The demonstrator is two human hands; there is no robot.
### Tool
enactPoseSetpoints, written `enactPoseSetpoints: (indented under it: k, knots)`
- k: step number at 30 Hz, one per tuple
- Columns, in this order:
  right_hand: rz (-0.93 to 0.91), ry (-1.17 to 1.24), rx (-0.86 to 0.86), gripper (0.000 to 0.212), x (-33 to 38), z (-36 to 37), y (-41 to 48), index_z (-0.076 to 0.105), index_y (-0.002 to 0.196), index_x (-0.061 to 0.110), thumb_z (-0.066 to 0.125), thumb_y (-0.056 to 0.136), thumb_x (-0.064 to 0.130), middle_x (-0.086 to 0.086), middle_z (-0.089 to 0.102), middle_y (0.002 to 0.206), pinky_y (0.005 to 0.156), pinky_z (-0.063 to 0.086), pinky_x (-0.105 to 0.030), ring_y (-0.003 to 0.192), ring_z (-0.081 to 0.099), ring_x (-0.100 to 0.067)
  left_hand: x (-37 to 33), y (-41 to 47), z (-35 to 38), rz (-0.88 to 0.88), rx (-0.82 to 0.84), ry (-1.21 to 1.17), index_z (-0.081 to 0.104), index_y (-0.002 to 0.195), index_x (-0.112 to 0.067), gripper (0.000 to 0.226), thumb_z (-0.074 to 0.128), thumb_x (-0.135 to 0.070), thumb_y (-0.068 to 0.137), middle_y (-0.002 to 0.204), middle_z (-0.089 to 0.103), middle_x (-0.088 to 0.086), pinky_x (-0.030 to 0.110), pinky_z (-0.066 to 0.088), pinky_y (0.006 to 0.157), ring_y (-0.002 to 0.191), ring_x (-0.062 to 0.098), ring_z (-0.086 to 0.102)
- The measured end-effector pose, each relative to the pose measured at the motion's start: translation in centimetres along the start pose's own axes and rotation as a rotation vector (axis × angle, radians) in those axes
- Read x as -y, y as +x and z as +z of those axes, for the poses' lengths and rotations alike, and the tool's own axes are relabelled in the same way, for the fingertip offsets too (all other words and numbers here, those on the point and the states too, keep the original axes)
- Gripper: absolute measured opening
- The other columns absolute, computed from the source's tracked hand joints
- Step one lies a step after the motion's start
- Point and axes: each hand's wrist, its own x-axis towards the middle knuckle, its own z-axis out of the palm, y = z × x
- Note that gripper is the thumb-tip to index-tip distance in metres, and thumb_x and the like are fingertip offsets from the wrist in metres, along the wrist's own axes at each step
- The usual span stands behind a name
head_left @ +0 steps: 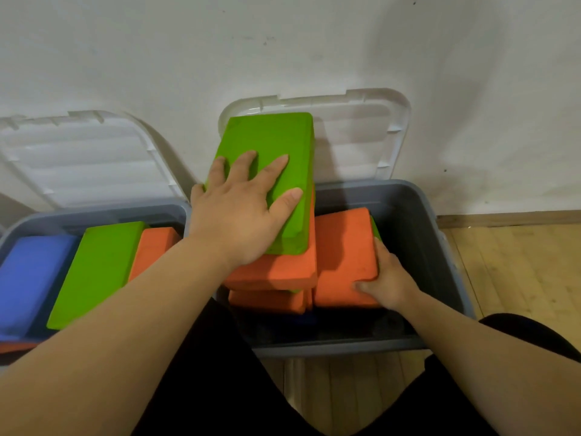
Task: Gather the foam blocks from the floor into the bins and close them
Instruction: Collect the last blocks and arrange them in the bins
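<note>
My left hand (239, 215) lies flat on the green block (270, 133), fingers (250, 160) spread wide and straight, pressing rather than gripping. That block tops a stack of orange blocks (276, 272) at the left end of the right bin (415, 247). My right hand (390, 278) holds a single orange block (342, 247) lower in the same bin, thumb on top, fingers curled round its near corner. Judgement: the stack appears too tall for the lid (361, 136) to close. Recommended: steady the stack under the left palm, seat the right-hand block flat toward the bare right side, then lay the tall blocks down beside it. The left bin (94, 212) holds blocks already, its lid open.
</note>
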Motion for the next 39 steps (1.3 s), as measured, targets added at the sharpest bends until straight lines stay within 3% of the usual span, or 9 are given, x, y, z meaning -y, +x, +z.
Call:
enactPoseSetpoints:
  k: [12,16,18,22,24,27,31,34,39]
  knots:
    - [0.117,0.414,-0.004,0.116,0.9,-1.5,-0.6,0.011,0.163,0.037,0.086,0.078,0.014,-0.004,0.055,0.139,0.096,0.051,-0.051,0.118,0.058,-0.031,-1.2,0.2,0.4,0.05,-0.057,0.039,0.015,0.158,-0.055,0.074,0.008,-0.082,0.09,0.168,0.022,0.0,0.055,0.016,0.124,0.155,0.03,0.016]
    - [0.136,0.439,-0.035,0.11,1.3,-2.7,0.1,0.021,0.162,0.036,0.088,0.076,0.03,-0.005,0.056,0.143,0.096,0.055,-0.054,0.116,0.062,-0.033,-1.6,0.2,0.4,0.046,-0.049,0.042,0.017,0.158,-0.054,0.075,0.008,-0.082,0.089,0.168,0.022,0.0,0.055,0.016,0.124,0.155,0.03,0.015]
    - [0.119,0.225,-0.043,0.102,1.4,-3.4,0.0,0.021,0.163,0.033,0.083,0.082,0.032,-0.006,0.056,0.143,0.1,0.052,-0.049,0.121,0.06,-0.034,-1.6,0.0,0.4,0.047,-0.064,0.043,0.018,0.157,-0.054,0.075,0.009,-0.082,0.089,0.168,0.023,0.0,0.055,0.017,0.124,0.155,0.03,0.016]
    - [0.199,0.101,-0.036,0.135,-1.3,-2.8,1.1,0.018,0.16,0.037,0.084,0.048,0.07,-0.012,0.047,0.15,0.107,0.046,-0.055,0.128,0.054,-0.039,-1.1,-0.2,0.4,0.05,-0.077,0.039,0.019,0.157,-0.054,0.074,0.009,-0.083,0.09,0.167,0.025,0.001,0.056,0.018,0.123,0.154,0.03,0.018]
    - [0.249,0.213,0.001,0.147,-1.7,-2.2,0.9,0.014,0.162,0.031,0.093,0.044,0.069,-0.011,0.046,0.152,0.11,0.044,-0.055,0.131,0.052,-0.037,-1.0,-0.2,0.3,0.045,-0.071,0.041,0.019,0.157,-0.053,0.075,0.009,-0.083,0.089,0.167,0.025,0.001,0.056,0.018,0.123,0.154,0.03,0.018]
    - [0.244,0.294,0.032,0.131,-0.9,-2.1,0.5,0.019,0.161,0.024,0.097,0.058,0.051,-0.005,0.053,0.147,0.11,0.044,-0.053,0.129,0.055,-0.034,-1.0,-0.2,0.2,0.042,-0.069,0.031,0.02,0.157,-0.054,0.076,0.008,-0.083,0.088,0.167,0.025,0.001,0.056,0.019,0.123,0.154,0.03,0.018]
    - [0.205,0.238,0.027,0.134,-1.1,-2.0,0.5,0.034,0.153,0.036,0.091,0.039,0.076,0.002,0.062,0.135,0.103,0.051,-0.053,0.117,0.063,-0.028,-1.1,0.0,0.2,0.044,-0.083,0.032,0.022,0.157,-0.054,0.077,0.008,-0.084,0.087,0.166,0.027,0.001,0.056,0.021,0.122,0.154,0.03,0.02]
    - [0.147,0.166,0.065,0.132,-1.7,-0.8,1.0,0.024,0.153,0.046,0.088,0.042,0.079,0.005,0.057,0.138,0.102,0.051,-0.055,0.12,0.06,-0.026,-1.2,0.0,0.3,0.047,-0.096,0.026,0.025,0.156,-0.053,0.078,0.009,-0.084,0.087,0.166,0.029,0.003,0.056,0.022,0.122,0.153,0.031,0.022]
    - [0.154,-0.07,0.093,0.148,0.8,0.9,-1.0,-0.002,0.157,0.047,0.078,0.04,0.088,-0.001,0.04,0.156,0.121,0.017,-0.063,0.149,0.027,-0.042,-1.4,-0.1,0.5,0.047,-0.115,0.032,0.027,0.156,-0.052,0.075,0.012,-0.083,0.089,0.165,0.031,0.003,0.056,0.023,0.121,0.152,0.031,0.023]
